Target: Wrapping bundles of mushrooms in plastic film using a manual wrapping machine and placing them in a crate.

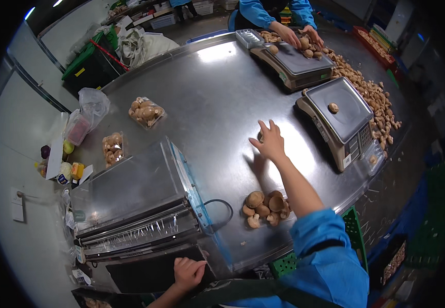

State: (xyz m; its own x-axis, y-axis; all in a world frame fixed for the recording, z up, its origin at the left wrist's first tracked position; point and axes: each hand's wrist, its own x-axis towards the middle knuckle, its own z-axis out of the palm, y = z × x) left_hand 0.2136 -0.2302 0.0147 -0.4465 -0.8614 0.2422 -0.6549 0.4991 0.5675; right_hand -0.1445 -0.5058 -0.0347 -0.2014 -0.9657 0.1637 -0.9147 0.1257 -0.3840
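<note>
1. A curved steel table (pixel 217 82) fills the room, glare pooling on its top.
2. Pale wall panels (pixel 22 118) line the left side.
3. Grey floor (pixel 202 25) beyond holds crates (pixel 163 20).
4. A green bin (pixel 91 64) stands by the wall.

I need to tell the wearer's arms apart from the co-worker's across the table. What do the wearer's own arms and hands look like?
Both hands are bare, no gloves. The right hand leads back along a bare forearm to a bright blue sleeve pushed up near the elbow. The left hand also shows a bare wrist and forearm; its sleeve is out of view. No watch or rings can be made out.
</note>
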